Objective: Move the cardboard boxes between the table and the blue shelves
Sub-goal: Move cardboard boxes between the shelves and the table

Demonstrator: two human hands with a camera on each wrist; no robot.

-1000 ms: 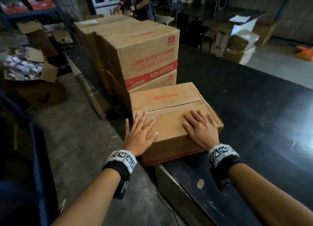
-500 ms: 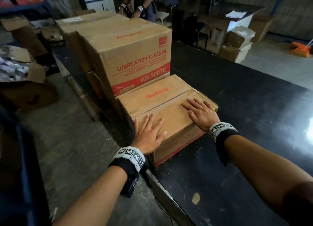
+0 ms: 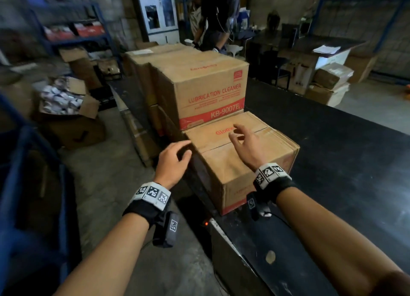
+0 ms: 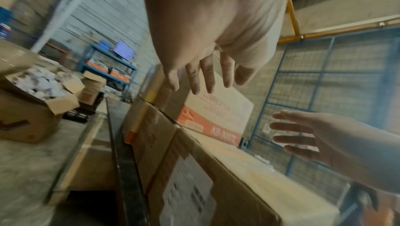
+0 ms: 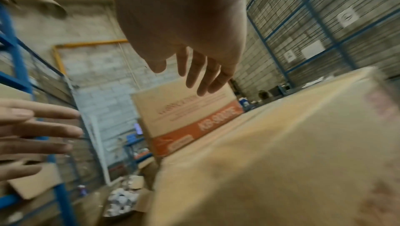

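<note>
Both hands are hovering empty over the small Glodway box on the black table: left hand loosely curled, right hand fingers spread.

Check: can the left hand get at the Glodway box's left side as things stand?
Probably yes. The left hand hangs open just off the Glodway box at the table edge; that face overlooks open floor, nothing between.

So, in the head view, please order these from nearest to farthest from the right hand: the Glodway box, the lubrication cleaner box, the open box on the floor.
1. Glodway box, directly under the right hand.
2. Lubrication cleaner box, just behind.
3. Open box, far left on the floor.
</note>
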